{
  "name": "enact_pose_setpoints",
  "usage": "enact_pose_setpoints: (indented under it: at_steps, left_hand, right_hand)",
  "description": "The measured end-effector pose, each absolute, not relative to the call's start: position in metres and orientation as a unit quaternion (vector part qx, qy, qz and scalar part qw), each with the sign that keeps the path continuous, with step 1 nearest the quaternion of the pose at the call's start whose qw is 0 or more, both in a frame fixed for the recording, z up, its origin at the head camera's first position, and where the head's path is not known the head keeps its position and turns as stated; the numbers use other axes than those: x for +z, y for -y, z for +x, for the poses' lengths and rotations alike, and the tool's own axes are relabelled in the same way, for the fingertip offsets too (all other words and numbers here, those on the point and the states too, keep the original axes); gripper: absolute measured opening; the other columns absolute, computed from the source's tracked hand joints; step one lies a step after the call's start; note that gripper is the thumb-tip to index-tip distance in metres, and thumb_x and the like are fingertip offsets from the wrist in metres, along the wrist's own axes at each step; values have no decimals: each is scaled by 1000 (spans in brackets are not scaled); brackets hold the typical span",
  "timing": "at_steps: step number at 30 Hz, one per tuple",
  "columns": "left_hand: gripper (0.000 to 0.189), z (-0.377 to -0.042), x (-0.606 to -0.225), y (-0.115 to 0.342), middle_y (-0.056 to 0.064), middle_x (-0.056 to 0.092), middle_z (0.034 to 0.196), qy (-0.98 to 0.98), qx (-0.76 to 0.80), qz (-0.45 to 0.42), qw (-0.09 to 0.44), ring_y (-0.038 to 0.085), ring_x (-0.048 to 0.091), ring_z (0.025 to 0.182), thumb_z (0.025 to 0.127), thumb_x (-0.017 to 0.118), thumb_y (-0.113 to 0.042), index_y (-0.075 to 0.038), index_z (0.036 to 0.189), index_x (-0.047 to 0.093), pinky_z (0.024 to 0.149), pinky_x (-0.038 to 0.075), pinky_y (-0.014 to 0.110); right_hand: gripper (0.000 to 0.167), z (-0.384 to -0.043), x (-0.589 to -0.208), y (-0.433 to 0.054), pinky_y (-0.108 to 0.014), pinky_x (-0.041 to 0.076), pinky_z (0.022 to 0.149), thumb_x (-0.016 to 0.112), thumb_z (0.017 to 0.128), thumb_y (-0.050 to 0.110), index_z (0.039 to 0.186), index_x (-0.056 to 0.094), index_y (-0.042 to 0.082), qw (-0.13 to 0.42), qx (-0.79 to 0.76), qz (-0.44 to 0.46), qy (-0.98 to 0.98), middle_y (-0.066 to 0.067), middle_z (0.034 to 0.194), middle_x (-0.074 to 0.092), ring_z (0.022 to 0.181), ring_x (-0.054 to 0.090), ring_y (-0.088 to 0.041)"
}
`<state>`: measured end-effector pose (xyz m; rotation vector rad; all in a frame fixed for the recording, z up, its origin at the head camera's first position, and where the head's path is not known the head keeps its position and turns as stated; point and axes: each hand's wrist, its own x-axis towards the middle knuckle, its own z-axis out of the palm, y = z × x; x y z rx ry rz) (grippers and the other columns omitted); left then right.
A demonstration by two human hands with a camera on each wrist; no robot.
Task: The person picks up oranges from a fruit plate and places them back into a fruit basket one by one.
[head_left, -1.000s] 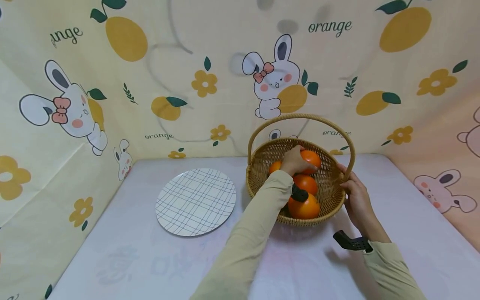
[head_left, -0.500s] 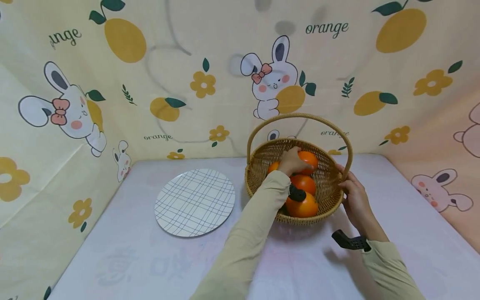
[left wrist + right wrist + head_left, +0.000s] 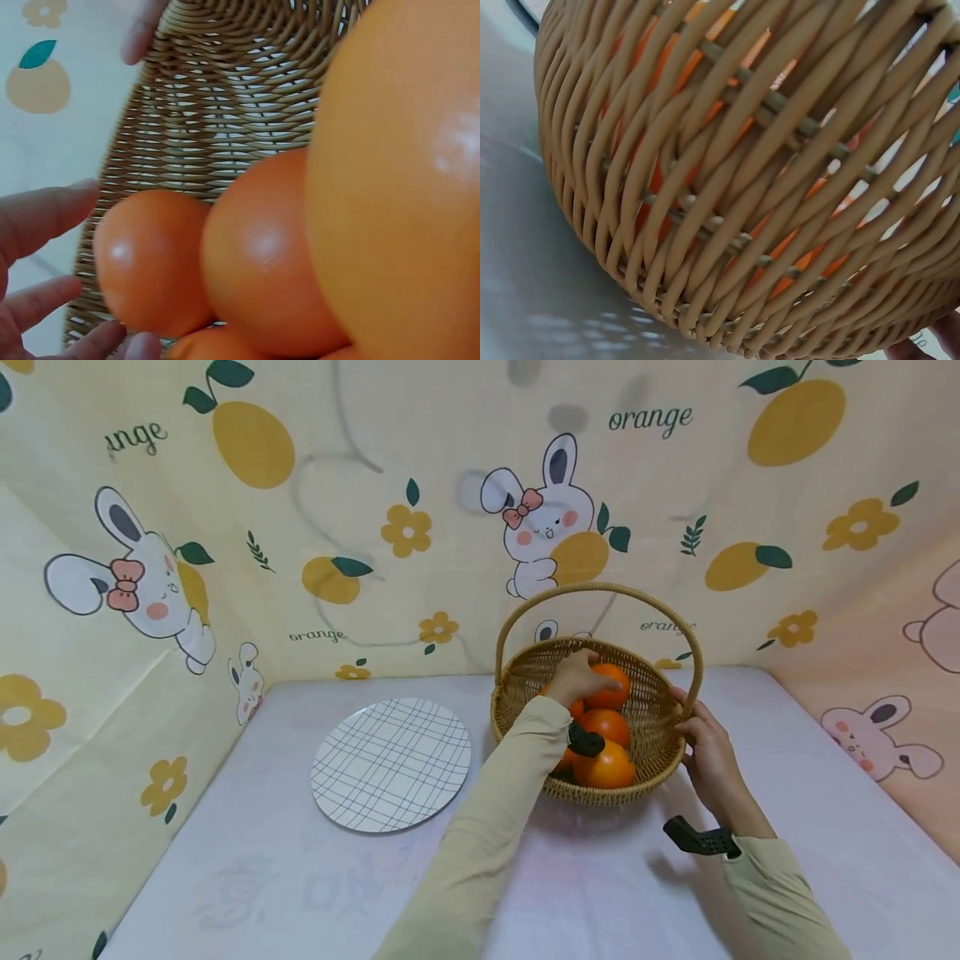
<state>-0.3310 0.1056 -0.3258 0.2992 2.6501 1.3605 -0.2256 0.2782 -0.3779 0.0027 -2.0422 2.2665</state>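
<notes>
A wicker basket [image 3: 652,735] with an arched handle stands on the table, holding several smooth, round oranges. My left hand [image 3: 576,678] reaches inside over the far orange [image 3: 611,683]. In the left wrist view its fingers [image 3: 41,304] are spread beside that orange [image 3: 154,262], with a gap showing between them. Nearer oranges [image 3: 606,767] lie toward the front rim, partly behind the left wrist. My right hand [image 3: 712,752] grips the basket's right side where the handle meets the rim. Its fingers beyond the rim are mostly hidden.
Left of the basket lies a round white plate [image 3: 392,766] with a blue line grid. A white cloth covers the table [image 3: 300,885]. A printed cloth backdrop [image 3: 435,460] rises directly behind the basket.
My left hand has shifted slightly left, uncovering more of the far orange and the nearer ones. The right hand stays on the basket's side.
</notes>
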Motion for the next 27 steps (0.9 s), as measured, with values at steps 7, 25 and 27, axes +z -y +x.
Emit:
enact_pose_setpoints:
  at_steps: [7,25,27]
  left_hand:
    - [55,-330,-308,-88,8,55,131,-817,550,147,95,21,55,111,84,78,-21,-8,133,57,89,47,32]
    - [33,-274,-272,27,5,62,104,-758,570,308,74,21,58,98,92,69,-20,-8,123,63,81,50,28]
    - [29,-267,-274,49,6,63,101,-771,558,304,52,26,60,96,93,67,-20,-8,119,65,79,49,31]
  right_hand:
    - [54,-229,-380,-280,-60,12,109,24,103,10,156,21,20,42,737,0,675,-11,160,3,140,11,-31]
    - [53,-231,-375,-288,-62,8,109,24,103,10,155,22,18,72,711,19,699,-12,159,9,141,11,-31]
    - [53,-230,-373,-292,-58,11,110,22,103,12,155,21,17,90,689,30,718,-10,160,10,143,10,-28]
